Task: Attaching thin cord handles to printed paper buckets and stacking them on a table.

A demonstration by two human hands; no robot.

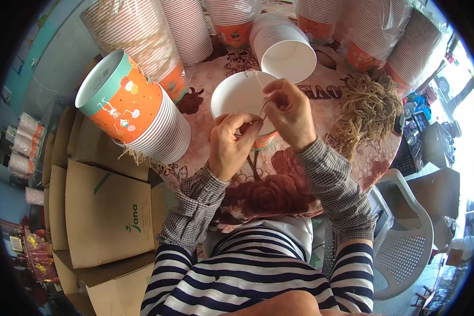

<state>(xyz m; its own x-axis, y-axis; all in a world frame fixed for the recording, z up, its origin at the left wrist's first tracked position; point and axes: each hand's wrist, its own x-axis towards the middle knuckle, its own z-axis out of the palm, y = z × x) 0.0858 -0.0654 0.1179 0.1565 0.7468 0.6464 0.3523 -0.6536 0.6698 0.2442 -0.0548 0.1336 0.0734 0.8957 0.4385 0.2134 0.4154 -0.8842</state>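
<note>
Here on the left, a stack of orange-and-green printed paper buckets sits by the edge of the floral-covered table. Now the left hand: forearm angled inward, fingers curled, thumb and forefinger pinching a thin beige cord. Just beyond it, the white-lined round paper bucket, with the cord reaching its far rim. And the right hand, arched higher, fingertips bunched on that same cord! Farther right lies a tangled heap of beige twine.
</note>
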